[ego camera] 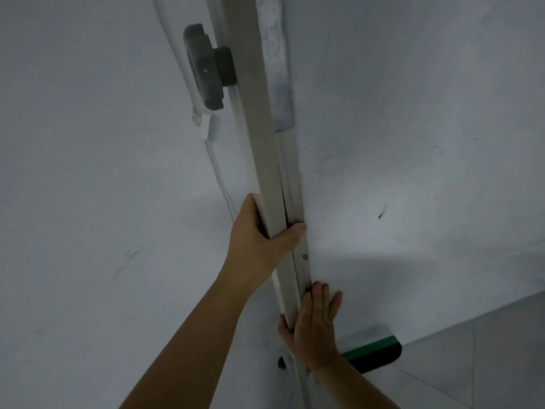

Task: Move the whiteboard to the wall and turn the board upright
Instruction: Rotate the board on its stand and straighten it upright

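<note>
The whiteboard fills the right half of the view, its white face smudged with faint marker traces. A pale metal stand post runs up along its left edge, with a grey locking knob on the post's left side. My left hand is wrapped around the post at mid height, thumb on the board's frame. Lower down, my right hand lies with palm and fingers flat on the board's face by the frame, its thumb hooked behind the post.
A white wall covers the left half, close behind the post, with a white cable and clip running down it. Grey floor tiles show at the lower right. A green and black object sits below the board's bottom edge.
</note>
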Demonstrator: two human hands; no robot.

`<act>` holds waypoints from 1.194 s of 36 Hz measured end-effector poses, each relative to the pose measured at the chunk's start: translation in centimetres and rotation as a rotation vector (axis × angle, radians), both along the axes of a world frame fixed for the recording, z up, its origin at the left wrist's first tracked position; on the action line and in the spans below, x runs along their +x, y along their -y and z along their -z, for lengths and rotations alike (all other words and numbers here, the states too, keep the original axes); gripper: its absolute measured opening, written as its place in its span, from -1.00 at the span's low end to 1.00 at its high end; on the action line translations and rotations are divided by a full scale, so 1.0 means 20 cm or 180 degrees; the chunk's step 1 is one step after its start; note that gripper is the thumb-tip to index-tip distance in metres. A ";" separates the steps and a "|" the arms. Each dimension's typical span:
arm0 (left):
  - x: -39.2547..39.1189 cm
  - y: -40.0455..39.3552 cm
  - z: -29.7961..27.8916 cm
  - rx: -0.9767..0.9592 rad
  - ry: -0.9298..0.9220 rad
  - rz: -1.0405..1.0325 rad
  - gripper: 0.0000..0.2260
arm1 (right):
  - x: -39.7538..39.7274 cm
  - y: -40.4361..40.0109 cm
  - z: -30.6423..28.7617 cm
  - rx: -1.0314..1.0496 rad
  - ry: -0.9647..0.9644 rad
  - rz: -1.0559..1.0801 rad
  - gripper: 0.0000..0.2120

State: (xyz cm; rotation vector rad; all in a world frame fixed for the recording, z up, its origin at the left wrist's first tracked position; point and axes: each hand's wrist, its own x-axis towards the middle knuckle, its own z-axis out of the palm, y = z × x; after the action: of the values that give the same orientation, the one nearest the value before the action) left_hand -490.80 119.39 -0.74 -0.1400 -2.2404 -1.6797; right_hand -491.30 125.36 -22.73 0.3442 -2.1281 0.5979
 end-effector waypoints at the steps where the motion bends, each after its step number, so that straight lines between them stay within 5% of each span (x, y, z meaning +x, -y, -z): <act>1: -0.06 0.04 0.00 -0.0043 0.0003 0.0011 -0.73 | -0.05 0.04 0.00 0.0012 0.0010 0.0039 -0.50; 14: -0.80 0.54 -0.02 -0.0280 0.0131 0.0679 -0.69 | -0.73 0.48 0.01 0.0180 0.0231 0.0618 -0.44; 30: -1.55 0.93 -0.02 -0.0358 0.0265 0.0572 -0.73 | -1.48 0.85 0.00 0.0321 -0.0179 0.0655 -0.48; 43: -1.76 1.02 0.01 -0.0346 -0.0014 0.0798 -0.72 | -1.60 0.87 0.03 0.0010 -0.0131 0.0265 -0.47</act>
State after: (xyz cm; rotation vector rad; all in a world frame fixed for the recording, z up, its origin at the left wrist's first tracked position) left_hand -525.99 98.97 -0.93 -0.4681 -2.3937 -1.6730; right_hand -523.36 108.04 -23.29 0.2659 -2.0933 0.5353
